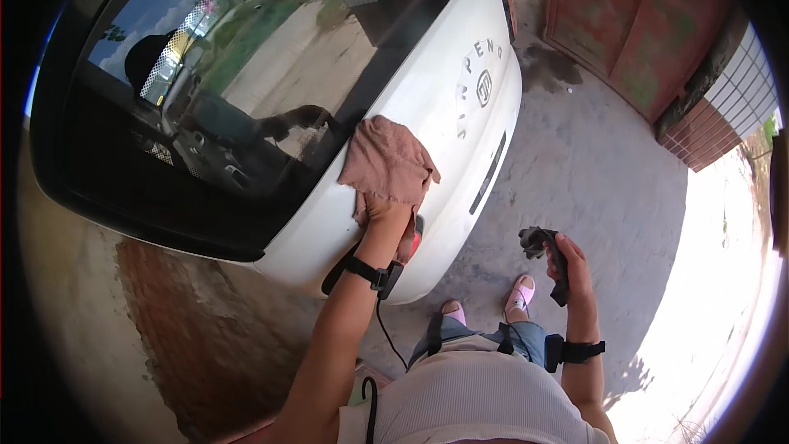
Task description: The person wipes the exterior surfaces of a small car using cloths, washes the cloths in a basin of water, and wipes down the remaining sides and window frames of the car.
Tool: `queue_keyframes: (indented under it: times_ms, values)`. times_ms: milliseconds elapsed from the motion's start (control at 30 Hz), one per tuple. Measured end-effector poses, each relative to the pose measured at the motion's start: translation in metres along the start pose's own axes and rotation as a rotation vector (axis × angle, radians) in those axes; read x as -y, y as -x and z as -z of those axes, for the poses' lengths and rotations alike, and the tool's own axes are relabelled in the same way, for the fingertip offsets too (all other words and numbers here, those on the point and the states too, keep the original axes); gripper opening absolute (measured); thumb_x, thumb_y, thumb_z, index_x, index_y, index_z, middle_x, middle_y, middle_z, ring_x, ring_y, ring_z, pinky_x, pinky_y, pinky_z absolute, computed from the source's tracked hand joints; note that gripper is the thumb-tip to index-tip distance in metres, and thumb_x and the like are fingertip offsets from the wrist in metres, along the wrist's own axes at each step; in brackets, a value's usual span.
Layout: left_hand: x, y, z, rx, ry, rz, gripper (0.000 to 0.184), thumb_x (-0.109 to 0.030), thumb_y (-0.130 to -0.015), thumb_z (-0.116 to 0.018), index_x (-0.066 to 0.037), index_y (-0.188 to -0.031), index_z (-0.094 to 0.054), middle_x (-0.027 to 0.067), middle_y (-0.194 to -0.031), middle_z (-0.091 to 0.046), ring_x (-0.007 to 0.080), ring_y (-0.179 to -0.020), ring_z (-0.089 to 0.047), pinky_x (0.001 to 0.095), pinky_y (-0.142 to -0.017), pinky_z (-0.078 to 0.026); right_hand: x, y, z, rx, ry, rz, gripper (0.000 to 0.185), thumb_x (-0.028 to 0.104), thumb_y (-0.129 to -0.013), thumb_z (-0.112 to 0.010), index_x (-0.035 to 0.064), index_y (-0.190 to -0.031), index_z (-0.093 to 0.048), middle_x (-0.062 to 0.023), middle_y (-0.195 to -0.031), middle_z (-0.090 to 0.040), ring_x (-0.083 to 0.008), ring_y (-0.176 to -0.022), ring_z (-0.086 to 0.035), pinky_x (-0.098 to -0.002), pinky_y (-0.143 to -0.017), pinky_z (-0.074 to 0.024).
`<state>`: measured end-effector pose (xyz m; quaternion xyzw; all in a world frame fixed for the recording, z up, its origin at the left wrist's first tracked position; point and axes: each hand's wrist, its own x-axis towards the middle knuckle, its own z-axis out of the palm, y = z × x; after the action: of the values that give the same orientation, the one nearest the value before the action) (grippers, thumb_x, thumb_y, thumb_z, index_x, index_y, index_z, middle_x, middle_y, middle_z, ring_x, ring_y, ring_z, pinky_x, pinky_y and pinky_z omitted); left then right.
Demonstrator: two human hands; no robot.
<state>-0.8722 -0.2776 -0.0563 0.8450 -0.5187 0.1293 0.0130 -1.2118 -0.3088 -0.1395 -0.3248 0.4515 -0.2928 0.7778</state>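
My left hand (388, 210) is against the white body of a vehicle (440, 119), just below its dark rear window (271, 57). It holds a brown cloth (386, 160), which lies over the panel and hides my fingers. Beneath that wrist, a red tail light (417, 242) shows in part. My right hand (575, 267) is held out over the ground, away from the vehicle, its fingers wrapped round a black spray gun (555, 256) with a knobbed head pointing left.
Grey lettering and a round badge (484, 88) mark the panel. A rusty red metal gate (633, 16) stands at the upper right beside a tiled wall (731, 99). Concrete ground (592, 173) lies under my feet in pink sandals (519, 292). Black bands circle both my forearms.
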Motion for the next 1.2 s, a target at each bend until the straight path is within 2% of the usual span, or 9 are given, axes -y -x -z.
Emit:
queue_keyframes:
  times_ms: [67,167,400,467,600,800,967,1033,1200]
  values:
    - [-0.033,-0.054,-0.021,-0.484,-0.198,-0.076,0.047,-0.031,-0.091,-0.052,0.003,-0.122,-0.053,0.0189,-0.131,-0.05,0.027,-0.123,-0.048,0.0378,-0.104,-0.036,0.004,0.005,0.016,-0.024,-0.045,0.054,0.032,0.034,-0.097,-0.057,0.0025,-0.096,-0.065,0.0007,-0.067,-0.055,-0.0043,-0.049,-0.045,-0.0208,-0.044,-0.0335]
    - [-0.065,-0.108,-0.016,0.257,-0.353,-0.198,0.04,-0.031,-0.095,-0.049,0.0,-0.119,-0.054,0.0135,-0.122,-0.057,0.0251,-0.114,-0.052,0.0357,-0.096,-0.042,-0.003,0.017,0.045,-0.101,-0.116,0.117,0.033,0.035,-0.097,-0.058,0.0026,-0.097,-0.064,0.0007,-0.068,-0.056,-0.0041,-0.047,-0.045,-0.0203,-0.043,-0.0331]
    - [0.058,0.039,-0.001,-0.065,0.127,-0.013,0.08,-0.057,-0.09,-0.051,-0.013,-0.151,-0.025,0.0108,-0.155,-0.029,0.0284,-0.142,-0.026,0.0414,-0.118,-0.02,-0.046,0.031,0.105,-0.266,-0.122,0.003,0.034,0.037,-0.097,-0.057,0.0034,-0.096,-0.062,0.0018,-0.068,-0.055,-0.0032,-0.047,-0.043,-0.0195,-0.038,-0.0325]
    - [0.109,0.109,0.004,-0.156,-0.302,-0.046,0.072,-0.042,-0.088,-0.062,-0.008,-0.145,-0.034,0.0157,-0.145,-0.04,0.0306,-0.137,-0.035,0.0414,-0.113,-0.029,-0.046,0.024,0.098,-0.278,-0.118,-0.005,0.033,0.037,-0.096,-0.058,0.0037,-0.096,-0.062,0.002,-0.068,-0.054,-0.0032,-0.047,-0.043,-0.0196,-0.038,-0.032]
    - [0.134,0.18,0.05,-0.135,0.022,0.344,0.059,-0.028,-0.086,-0.065,0.002,-0.131,-0.041,0.0215,-0.135,-0.043,0.0335,-0.132,-0.039,0.043,-0.107,-0.034,-0.041,-0.008,0.072,-0.231,-0.139,0.018,0.032,0.036,-0.096,-0.059,0.0041,-0.096,-0.063,0.0023,-0.067,-0.054,-0.0034,-0.047,-0.044,-0.0198,-0.038,-0.0314]
    - [0.17,0.169,-0.119,-0.435,0.277,0.418,0.084,-0.038,-0.083,-0.064,0.002,-0.146,-0.025,0.0185,-0.151,-0.026,0.0322,-0.138,-0.034,0.0432,-0.113,-0.029,-0.013,-0.028,0.026,-0.043,-0.03,0.033,0.032,0.035,-0.097,-0.057,0.0037,-0.095,-0.064,0.0018,-0.067,-0.054,-0.0038,-0.047,-0.043,-0.0203,-0.039,-0.0328]
    - [0.035,0.048,-0.009,-0.02,-0.173,-0.007,0.073,-0.043,-0.086,-0.06,-0.006,-0.145,-0.037,0.0191,-0.146,-0.04,0.0347,-0.138,-0.033,0.0478,-0.117,-0.02,-0.009,-0.032,0.006,0.013,0.047,0.006,0.033,0.034,-0.098,-0.056,0.0022,-0.096,-0.061,0.0018,-0.067,-0.053,-0.0032,-0.045,-0.043,-0.0198,-0.037,-0.0315]
    - [0.05,0.041,-0.041,-0.101,0.196,-0.076,0.075,-0.043,-0.085,-0.062,-0.006,-0.145,-0.037,0.0176,-0.145,-0.041,0.0335,-0.136,-0.036,0.0458,-0.116,-0.022,-0.006,-0.028,-0.001,0.003,0.048,0.026,0.032,0.034,-0.098,-0.056,0.0027,-0.095,-0.062,0.0019,-0.067,-0.053,-0.0034,-0.045,-0.043,-0.0201,-0.037,-0.0313]
    - [0.092,0.124,-0.004,-0.207,0.12,0.31,0.084,-0.047,-0.084,-0.065,-0.006,-0.148,-0.03,0.0176,-0.149,-0.034,0.034,-0.138,-0.031,0.0441,-0.118,-0.019,-0.02,-0.02,0.016,-0.018,0.045,-0.01,0.031,0.034,-0.098,-0.056,0.0037,-0.095,-0.062,0.0019,-0.067,-0.054,-0.0033,-0.045,-0.043,-0.0203,-0.037,-0.0309]
